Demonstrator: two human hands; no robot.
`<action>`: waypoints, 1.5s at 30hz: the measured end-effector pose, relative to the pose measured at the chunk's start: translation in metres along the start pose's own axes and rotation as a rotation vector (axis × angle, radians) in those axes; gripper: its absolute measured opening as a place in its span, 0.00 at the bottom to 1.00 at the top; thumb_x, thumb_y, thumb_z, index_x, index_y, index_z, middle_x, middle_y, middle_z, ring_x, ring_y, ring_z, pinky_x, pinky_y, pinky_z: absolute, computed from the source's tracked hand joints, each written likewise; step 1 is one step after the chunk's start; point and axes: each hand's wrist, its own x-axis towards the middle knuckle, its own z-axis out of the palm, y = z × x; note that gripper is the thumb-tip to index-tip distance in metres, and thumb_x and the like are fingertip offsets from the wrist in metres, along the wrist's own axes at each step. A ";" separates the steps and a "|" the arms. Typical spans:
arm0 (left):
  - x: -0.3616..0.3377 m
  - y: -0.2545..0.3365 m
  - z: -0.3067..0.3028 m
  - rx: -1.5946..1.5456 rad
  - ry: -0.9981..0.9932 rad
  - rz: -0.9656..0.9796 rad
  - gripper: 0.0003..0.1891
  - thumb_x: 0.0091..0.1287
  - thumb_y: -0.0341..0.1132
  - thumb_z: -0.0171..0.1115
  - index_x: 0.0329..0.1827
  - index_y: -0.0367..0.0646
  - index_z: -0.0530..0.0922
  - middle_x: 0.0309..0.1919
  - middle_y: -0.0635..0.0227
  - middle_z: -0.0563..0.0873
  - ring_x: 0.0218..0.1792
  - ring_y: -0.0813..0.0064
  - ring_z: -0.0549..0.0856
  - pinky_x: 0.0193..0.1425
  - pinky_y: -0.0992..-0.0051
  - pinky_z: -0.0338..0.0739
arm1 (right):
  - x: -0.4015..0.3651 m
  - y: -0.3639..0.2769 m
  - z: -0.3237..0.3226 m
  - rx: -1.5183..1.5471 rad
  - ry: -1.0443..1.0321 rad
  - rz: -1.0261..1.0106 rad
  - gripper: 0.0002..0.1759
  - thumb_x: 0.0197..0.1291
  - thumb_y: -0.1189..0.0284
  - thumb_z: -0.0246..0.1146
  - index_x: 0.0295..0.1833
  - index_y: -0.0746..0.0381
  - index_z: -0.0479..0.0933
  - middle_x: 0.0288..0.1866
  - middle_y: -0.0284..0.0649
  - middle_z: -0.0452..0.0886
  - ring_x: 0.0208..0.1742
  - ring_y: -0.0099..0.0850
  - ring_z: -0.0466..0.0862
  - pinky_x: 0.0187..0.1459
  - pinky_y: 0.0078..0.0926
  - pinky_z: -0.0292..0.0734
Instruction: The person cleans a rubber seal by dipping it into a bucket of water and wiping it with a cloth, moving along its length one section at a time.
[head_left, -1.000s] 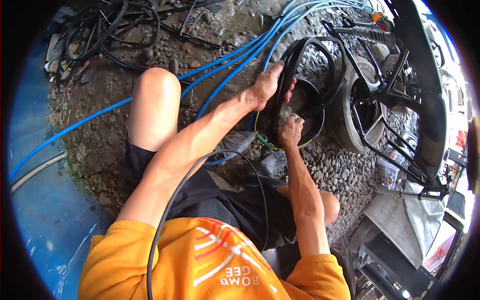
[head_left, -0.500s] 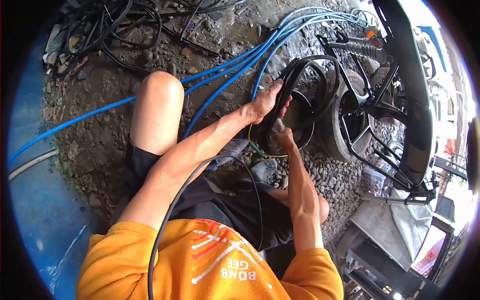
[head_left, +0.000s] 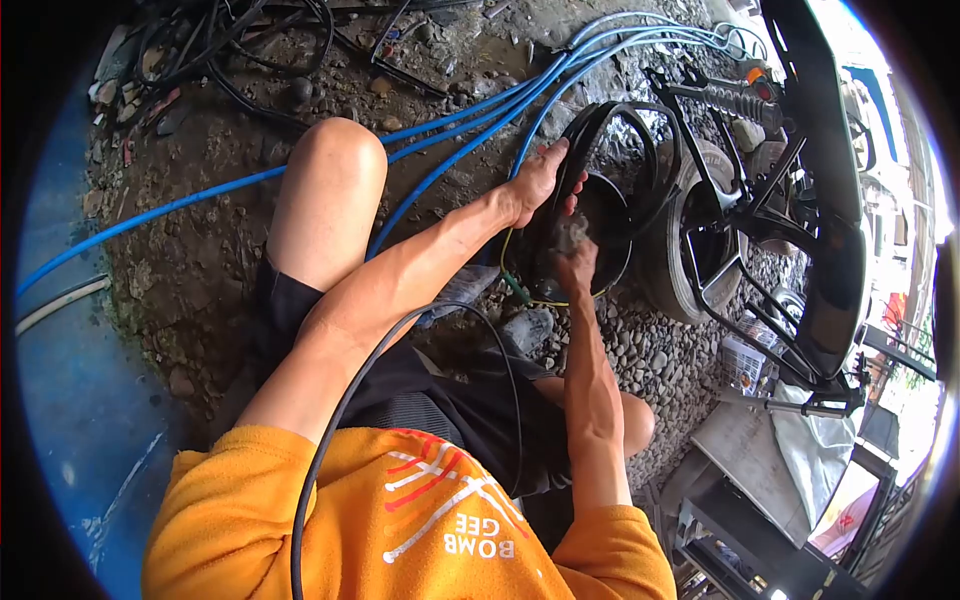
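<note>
Our L hand, thumb up top and fingers curled round, gripped a bundle of black rubber-like loops above the near side of a dark basin. Our R hand, just below it in view, was closed on a grayish wad against the lower end of the bundle; its fingers were partly hidden & blurred, so we couldn't tell the exact hold. The loops arched over the basin twd. a worn tire, which stood just beside it, next to a black metal frame w/ a coil spring. Blue hoses crossed the wet, stony ground beyond our L arm; gravel lay nr. the basin. A thin black cable curved over our orange shirt. A black cable tangle lay upper L.
</note>
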 end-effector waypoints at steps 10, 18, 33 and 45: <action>-0.010 -0.004 0.006 0.029 0.011 -0.013 0.31 0.77 0.63 0.47 0.45 0.40 0.80 0.30 0.67 0.83 0.27 0.71 0.84 0.37 0.69 0.83 | -0.006 -0.012 0.030 -0.229 -0.140 0.075 0.10 0.61 0.74 0.56 0.48 0.61 0.74 0.53 0.55 0.73 0.48 0.59 0.83 0.46 0.53 0.81; -0.013 -0.007 -0.001 -0.038 -0.068 -0.006 0.30 0.77 0.61 0.47 0.47 0.38 0.80 0.32 0.66 0.83 0.30 0.70 0.86 0.41 0.69 0.83 | 0.006 0.021 0.033 -0.005 0.036 0.072 0.14 0.59 0.74 0.60 0.50 0.61 0.81 0.47 0.50 0.84 0.47 0.52 0.86 0.48 0.44 0.82; -0.014 0.007 0.026 -0.049 -0.126 -0.057 0.26 0.78 0.58 0.49 0.59 0.47 0.82 0.37 0.72 0.83 0.35 0.79 0.83 0.39 0.76 0.82 | 0.006 -0.109 -0.180 1.278 0.068 0.481 0.14 0.54 0.85 0.57 0.48 0.72 0.76 0.40 0.44 0.84 0.37 0.36 0.87 0.39 0.35 0.88; 0.006 0.032 0.020 0.047 -0.122 -0.144 0.25 0.79 0.56 0.48 0.57 0.43 0.80 0.44 0.67 0.87 0.43 0.73 0.85 0.52 0.68 0.83 | -0.030 -0.168 -0.126 0.649 0.201 -0.050 0.22 0.48 0.84 0.72 0.52 0.65 0.81 0.45 0.36 0.84 0.44 0.26 0.84 0.45 0.26 0.81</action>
